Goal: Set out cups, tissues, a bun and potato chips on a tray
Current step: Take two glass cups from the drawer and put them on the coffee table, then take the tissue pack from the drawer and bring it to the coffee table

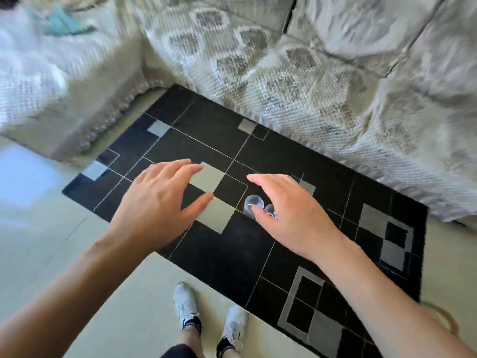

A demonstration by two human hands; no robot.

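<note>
The person stands over a black rug with grey squares and thin pale lines (227, 140), both bare arms stretched forward and down at frame centre. Right hand (291, 215) is palm down, fingers loosely extended toward the left of the frame. Its thumb presses against two small clear glass cups (254, 204) just under the palm, side by side. How firm the hold is cannot be told, since the palm hides most of the second cup. Left hand (160, 202), centre left, is spread, fingers straight and parted, thumb out, holding nothing and well apart from the cups.

No tray, tissues, bun or chips show anywhere in the frame. The upper part is heavy motion blur. A pale sofa with a textured patterned throw (296, 81) fills the upper right, and a white blurred heap (38, 60) sits upper left. White sneakers (185, 306) are on the pale tiled floor (51, 241) at bottom centre.

Judged step: the cups stage, with cups in hand being carried, and the tray not yet reached. The next move likely calls for keeping both cups upright and together while finding the tray. They then go down rims up, with the free left hand available to steady or take one. Risk: the smooth glass could slip or knock together under a thumb-only hold.
</note>
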